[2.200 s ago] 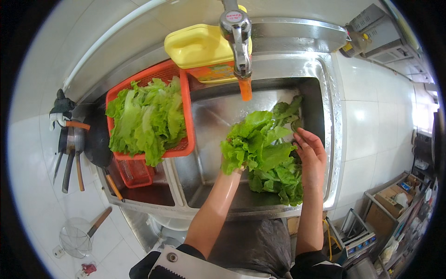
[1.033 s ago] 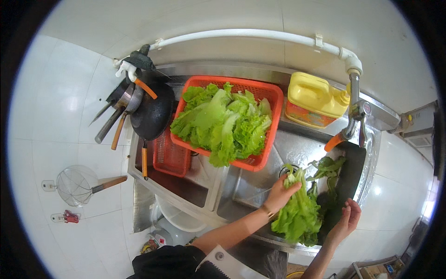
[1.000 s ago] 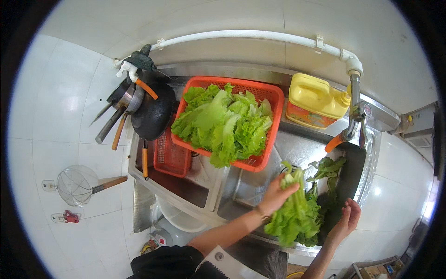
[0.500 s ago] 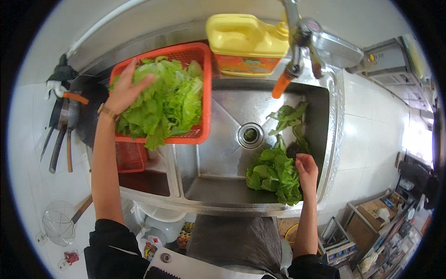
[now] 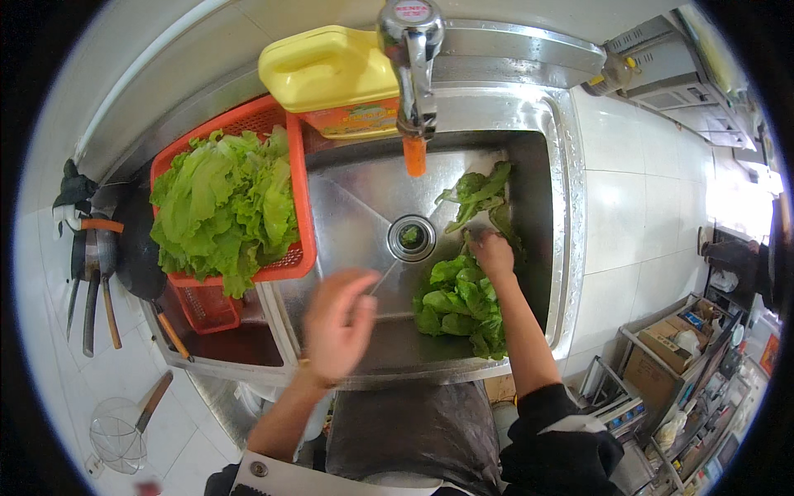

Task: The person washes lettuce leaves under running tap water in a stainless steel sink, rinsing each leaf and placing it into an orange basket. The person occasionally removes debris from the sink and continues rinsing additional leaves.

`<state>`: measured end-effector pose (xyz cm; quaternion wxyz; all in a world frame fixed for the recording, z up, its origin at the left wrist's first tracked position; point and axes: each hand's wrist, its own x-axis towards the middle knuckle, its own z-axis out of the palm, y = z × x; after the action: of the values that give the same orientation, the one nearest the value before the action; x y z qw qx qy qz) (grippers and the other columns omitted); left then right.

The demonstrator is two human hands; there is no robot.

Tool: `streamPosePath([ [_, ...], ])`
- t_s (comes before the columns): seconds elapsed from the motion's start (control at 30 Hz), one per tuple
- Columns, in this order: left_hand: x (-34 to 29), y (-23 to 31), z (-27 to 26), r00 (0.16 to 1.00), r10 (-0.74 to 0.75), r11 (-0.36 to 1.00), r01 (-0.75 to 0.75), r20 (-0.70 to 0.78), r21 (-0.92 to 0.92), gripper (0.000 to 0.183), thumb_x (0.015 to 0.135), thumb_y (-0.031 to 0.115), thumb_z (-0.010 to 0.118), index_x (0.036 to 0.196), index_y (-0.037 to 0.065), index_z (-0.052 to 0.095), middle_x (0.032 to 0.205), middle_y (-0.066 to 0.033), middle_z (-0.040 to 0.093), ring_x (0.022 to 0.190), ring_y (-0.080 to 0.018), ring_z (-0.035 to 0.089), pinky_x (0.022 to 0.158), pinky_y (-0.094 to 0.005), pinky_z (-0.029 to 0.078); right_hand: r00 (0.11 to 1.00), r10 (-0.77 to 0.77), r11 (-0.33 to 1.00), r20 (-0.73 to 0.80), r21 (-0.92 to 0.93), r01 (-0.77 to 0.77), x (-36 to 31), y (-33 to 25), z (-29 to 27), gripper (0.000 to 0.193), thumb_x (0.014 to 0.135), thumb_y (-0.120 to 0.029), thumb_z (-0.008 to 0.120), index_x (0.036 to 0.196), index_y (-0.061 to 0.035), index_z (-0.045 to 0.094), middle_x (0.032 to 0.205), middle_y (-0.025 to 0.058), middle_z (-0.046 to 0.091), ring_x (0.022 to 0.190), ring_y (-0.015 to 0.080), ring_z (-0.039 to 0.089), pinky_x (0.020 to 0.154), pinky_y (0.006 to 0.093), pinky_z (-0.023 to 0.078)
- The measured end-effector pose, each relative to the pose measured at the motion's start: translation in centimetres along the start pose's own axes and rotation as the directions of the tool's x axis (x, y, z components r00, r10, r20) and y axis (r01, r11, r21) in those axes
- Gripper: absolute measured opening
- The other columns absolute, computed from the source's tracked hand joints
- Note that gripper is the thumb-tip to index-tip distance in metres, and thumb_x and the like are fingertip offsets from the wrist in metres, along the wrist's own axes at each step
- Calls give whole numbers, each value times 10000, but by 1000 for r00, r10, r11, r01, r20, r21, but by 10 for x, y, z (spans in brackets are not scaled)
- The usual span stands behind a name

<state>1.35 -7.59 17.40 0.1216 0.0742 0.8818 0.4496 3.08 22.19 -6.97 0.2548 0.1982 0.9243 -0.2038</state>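
Note:
In the sink basin [image 5: 351, 215], a bunch of dark green leafy greens [image 5: 455, 302] lies at the near right. Its upper end is met by my right hand [image 5: 494, 255], whose fingers are curled closed around the stems; the fingertips are partly hidden. Loose, limp leaves [image 5: 478, 192] lie just beyond that hand. My left hand [image 5: 339, 322] hovers over the near left of the basin, slightly blurred, fingers apart and nothing in it. A red plastic basket [image 5: 303, 198] heaped with light green lettuce [image 5: 223, 207] rests at the left.
A faucet [image 5: 413, 74] with an orange tip hangs over the basin, above the drain [image 5: 411, 238]. Behind stands a yellow jug [image 5: 331, 70]. Pans and utensils [image 5: 95, 248] hang at the left, with a wire strainer [image 5: 120, 434] below. A smaller red basket [image 5: 207, 307] sits under the large one.
My left hand has left the lettuce in the basket and come back toward me over the basin. The right hand has shifted from the bunch's right side to its upper end. The view has shifted.

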Motion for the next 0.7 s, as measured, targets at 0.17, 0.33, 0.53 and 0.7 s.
streamPosePath([
  [0.17,14,-36,157,911,154,957,-234,382,173,522,799,140,651,1300,107,507,1366,-144,464,1282,-388,394,1114,-547,234,984,-116,985,138,-114,132,29,2,8,278,779,-263,687,912,-24,642,911,220,657,893,394,635,752,482,516],
  [0.33,6,-56,219,690,32,861,-387,723,331,439,756,80,597,1190,148,598,1244,-136,525,1136,-408,496,1078,-561,292,986,-160,973,-45,161,166,20,21,-14,240,771,-233,693,897,-51,600,868,191,662,812,403,638,735,488,515],
  [0.53,-21,-79,203,835,86,969,-195,543,148,247,785,21,571,997,123,648,1105,-90,554,976,-317,571,835,-417,499,991,-103,976,83,-183,116,17,-5,23,481,760,-327,746,1059,-12,538,875,190,662,844,379,655,729,476,531],
  [0.7,-23,-108,169,879,167,985,-172,446,-28,214,812,37,571,1012,77,635,1063,-84,607,1000,-292,587,840,-386,506,977,-102,993,185,-35,111,10,-23,-9,458,754,-311,729,1068,-37,541,967,197,644,905,380,638,726,458,529],
])
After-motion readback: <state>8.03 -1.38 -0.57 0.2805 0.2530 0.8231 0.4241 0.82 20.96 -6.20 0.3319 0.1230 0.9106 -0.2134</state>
